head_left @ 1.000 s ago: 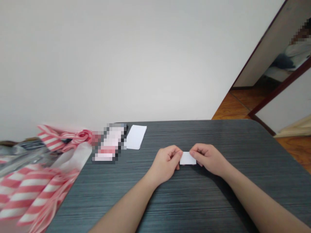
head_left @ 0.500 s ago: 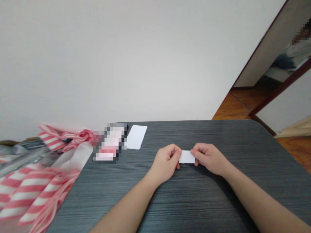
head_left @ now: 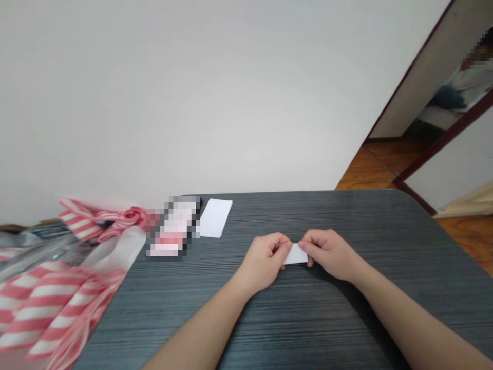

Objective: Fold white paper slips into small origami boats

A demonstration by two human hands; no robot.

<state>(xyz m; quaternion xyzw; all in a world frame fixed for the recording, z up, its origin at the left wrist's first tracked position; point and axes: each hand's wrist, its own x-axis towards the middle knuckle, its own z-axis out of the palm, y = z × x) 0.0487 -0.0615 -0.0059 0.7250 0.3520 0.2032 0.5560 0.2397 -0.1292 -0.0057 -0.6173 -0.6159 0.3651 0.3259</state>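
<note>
A small white piece of paper [head_left: 296,254] is stretched between my two hands, just over the dark table. My left hand [head_left: 267,261] pinches its left end between thumb and curled fingers. At the right end, my right hand [head_left: 327,254] grips it the same way, thumb on top. Both hands cover the ends of the paper, so only its middle shows. Farther back on the left lies a white stack or sheet of paper [head_left: 216,218], flat and apart from my hands.
The dark wood-grain table [head_left: 185,308] ends at a white wall [head_left: 239,103]. A blurred phone-like thing [head_left: 175,226] lies beside the white sheet. Red-and-white striped fabric [head_left: 50,303] is heaped along the left edge. Wooden floor [head_left: 360,167] and a doorway appear at right.
My hands have come slightly closer together and a little lower, and the paper between them tilts slightly more. Both keep their hold.
</note>
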